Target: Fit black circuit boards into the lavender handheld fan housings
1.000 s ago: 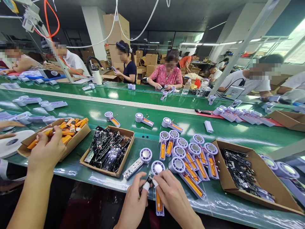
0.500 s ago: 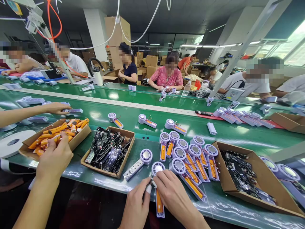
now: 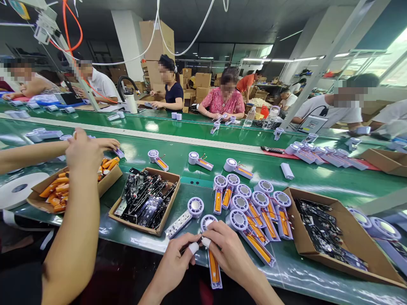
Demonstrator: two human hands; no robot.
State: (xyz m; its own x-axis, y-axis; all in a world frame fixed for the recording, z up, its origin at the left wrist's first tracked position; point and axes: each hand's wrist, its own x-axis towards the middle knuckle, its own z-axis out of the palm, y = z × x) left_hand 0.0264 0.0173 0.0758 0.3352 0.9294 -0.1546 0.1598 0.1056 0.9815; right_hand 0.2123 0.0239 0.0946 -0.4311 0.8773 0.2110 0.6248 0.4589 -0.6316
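Note:
My left hand point(image 3: 174, 262) pinches a thin dark piece point(image 3: 190, 242), apparently a circuit board, mostly covered by the fingers. White wrapping covers my left thumb tip. My right hand point(image 3: 231, 250) meets it fingertip to fingertip, with a white-wrapped thumb; what it pinches is hidden. Under both hands lies a lilac handheld fan housing point(image 3: 215, 273), its orange battery showing in the open handle, which sticks out past the bench edge. Just left is another fan point(image 3: 195, 207) with a circuit board point(image 3: 178, 224) in its handle. Several battery-fitted fans point(image 3: 239, 220) cluster to the right.
Cardboard trays of circuit boards stand left point(image 3: 160, 231) and right point(image 3: 375, 267). A neighbour's arm point(image 3: 74, 220) crosses a tray of orange batteries point(image 3: 59, 190) beside a white tape roll point(image 3: 22, 190). More fans point(image 3: 193, 158) lie on the green conveyor point(image 3: 143, 144), with people seated across it.
My hands have shifted slightly left, still fingertip to fingertip over the fan housing. The neighbour's near arm has lifted from the batteries toward the conveyor. Fans on the conveyor have moved slightly right.

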